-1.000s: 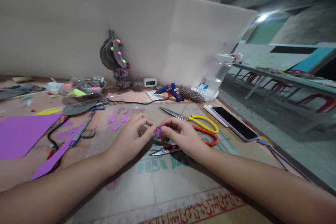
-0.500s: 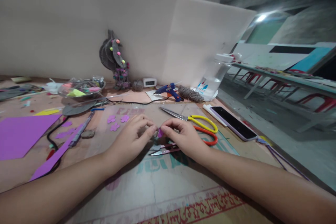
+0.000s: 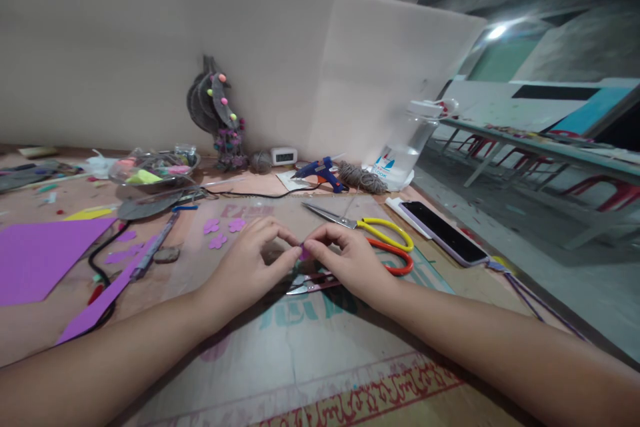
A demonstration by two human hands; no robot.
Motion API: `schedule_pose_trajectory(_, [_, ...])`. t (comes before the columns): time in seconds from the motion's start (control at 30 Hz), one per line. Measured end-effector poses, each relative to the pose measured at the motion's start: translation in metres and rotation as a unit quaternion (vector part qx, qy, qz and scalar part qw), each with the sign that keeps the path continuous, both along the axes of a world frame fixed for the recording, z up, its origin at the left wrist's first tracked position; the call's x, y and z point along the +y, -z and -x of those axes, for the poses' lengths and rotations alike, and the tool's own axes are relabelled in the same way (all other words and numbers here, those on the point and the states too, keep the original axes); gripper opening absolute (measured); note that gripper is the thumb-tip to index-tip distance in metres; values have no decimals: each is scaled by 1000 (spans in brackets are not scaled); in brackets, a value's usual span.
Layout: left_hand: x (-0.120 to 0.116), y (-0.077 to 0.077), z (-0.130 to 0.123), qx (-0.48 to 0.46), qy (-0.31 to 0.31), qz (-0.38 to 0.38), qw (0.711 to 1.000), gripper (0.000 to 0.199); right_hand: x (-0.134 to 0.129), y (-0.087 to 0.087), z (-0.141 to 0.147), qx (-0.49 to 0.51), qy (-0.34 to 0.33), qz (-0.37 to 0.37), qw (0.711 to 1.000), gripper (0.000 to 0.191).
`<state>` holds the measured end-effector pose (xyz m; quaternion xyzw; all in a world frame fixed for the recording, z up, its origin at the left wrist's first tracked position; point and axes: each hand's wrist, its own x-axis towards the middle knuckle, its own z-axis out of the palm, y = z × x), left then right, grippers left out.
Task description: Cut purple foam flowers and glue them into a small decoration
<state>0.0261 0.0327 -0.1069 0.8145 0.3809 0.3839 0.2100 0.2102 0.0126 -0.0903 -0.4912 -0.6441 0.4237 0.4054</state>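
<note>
Between the fingertips of both hands is a small purple foam piece [image 3: 303,251], mostly covered by the fingers. My left hand [image 3: 263,250] pinches it from the left with thumb and forefinger. From the right, my right hand [image 3: 343,253] pinches it too. Under and beyond the right hand lie scissors [image 3: 387,233] with one yellow and one red handle, blades pointing left. Small snips [image 3: 310,285] lie beneath the hands, partly hidden. Three purple flower cut-outs [image 3: 218,240] lie left of my left hand.
A purple foam sheet [image 3: 45,257], a purple strip [image 3: 103,307] and a pen [image 3: 155,247] lie at left. Behind stand a bowl of craft bits [image 3: 150,177], a blue glue gun [image 3: 323,173], grey yarn [image 3: 363,178] and a water bottle [image 3: 400,147]. A phone [image 3: 445,233] lies right.
The fingertips have shifted slightly around the purple piece, and less of it shows now. Both hands remain together in nearly the same place.
</note>
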Motion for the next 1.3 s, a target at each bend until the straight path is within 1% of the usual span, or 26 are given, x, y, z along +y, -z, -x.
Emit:
schedule_pose_trajectory(0.17, [-1, -1, 0, 3, 2, -6, 1000, 9, 1, 1, -1, -16, -2, -5, 1000, 18])
schedule_pose_trajectory(0.27, [-1, -1, 0, 3, 1, -1, 1000, 9, 1, 2, -2, 0, -15, 2, 1000, 19])
schedule_pose_trajectory(0.43, [-1, -2, 0, -4, -9, 5, 1000, 7, 3, 5, -4, 22, -39, -33, 998, 23])
schedule_pose_trajectory(0.6, [0, 0, 1, -5, -2, 10, 1000, 10, 2, 7, -3, 30, -18, 15, 999, 21])
schedule_pose_trajectory(0.77, [3, 2, 2, -11, 15, 13, 1000, 22, 5, 8, -4, 51, -18, -6, 999, 22])
schedule_pose_trajectory(0.93, [4, 4, 2, 1, 27, 18, 999, 19, 5, 7, -4, 66, -24, 1, 998, 21])
schedule_pose_trajectory(1.07, [2, 2, 1, 0, 1, 28, 1000, 15, 3, 3, -2, 41, -4, -7, 999, 18])
schedule_pose_trajectory(1.13, [1, 1, 1, -3, -6, 22, 1000, 15, 2, 2, -1, 30, 2, 1, 1000, 18])
schedule_pose_trajectory(1.2, [0, 0, 1, -3, -5, 12, 1000, 14, 1, 1, -1, 21, 2, 8, 1000, 19])
schedule_pose_trajectory(1.3, [-2, -2, 0, -5, -7, 4, 1000, 12, -1, 0, 0, 3, -6, -6, 1000, 21])
